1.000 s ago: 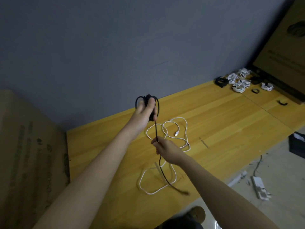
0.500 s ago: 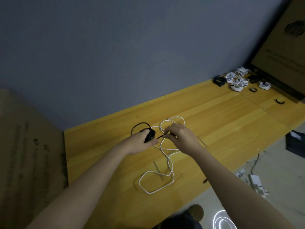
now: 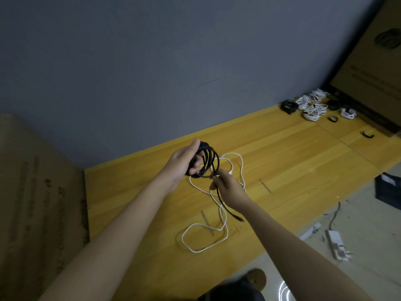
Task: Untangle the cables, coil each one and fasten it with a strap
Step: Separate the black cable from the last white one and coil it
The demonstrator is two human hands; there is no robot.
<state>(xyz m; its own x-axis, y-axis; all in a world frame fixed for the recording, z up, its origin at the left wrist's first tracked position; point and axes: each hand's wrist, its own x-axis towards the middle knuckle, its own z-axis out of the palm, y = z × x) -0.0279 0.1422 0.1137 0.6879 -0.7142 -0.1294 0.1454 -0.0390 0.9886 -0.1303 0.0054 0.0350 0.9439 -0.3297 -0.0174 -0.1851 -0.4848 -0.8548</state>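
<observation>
On the yellow wooden tabletop (image 3: 293,161), running from 7 o'clock up to 2 o'clock under a grey wall (image 3: 152,72), the setup is the same as 0.5 s ago; what differs is in the hands. At 9 o'clock stands a big cardboard sheet (image 3: 32,203), w/ another at 2 o'clock (image 3: 373,68).

Frame centre: the left hand (image 3: 184,164) is higher than 0.5 s ago and now grips several rounds of the black cable (image 3: 209,162), fingers curled thru the coil, thumb on top. Loops are bigger and more numerous than a moment back, so coiling has advanced by about a turn. The right hand (image 3: 227,185), at 4 o'clock of the coil, pinches the loose run of that cable just below the loops; it has dropped back from the coil to feed slack. Short tail hangs toward 5 o'clock, its plug (image 3: 238,218) near the table edge. Judgement: approx. one or two wraps left, then a strap.

Under the hands, the white cable (image 3: 204,237) lies uncoiled on the table, unchanged; it appears free of the black one, though I can't be sure where they cross.

Far at 2 o'clock: finished white cable bundles (image 3: 313,109), a black bundle (image 3: 288,106), and loose straps (image 3: 333,119).
</observation>
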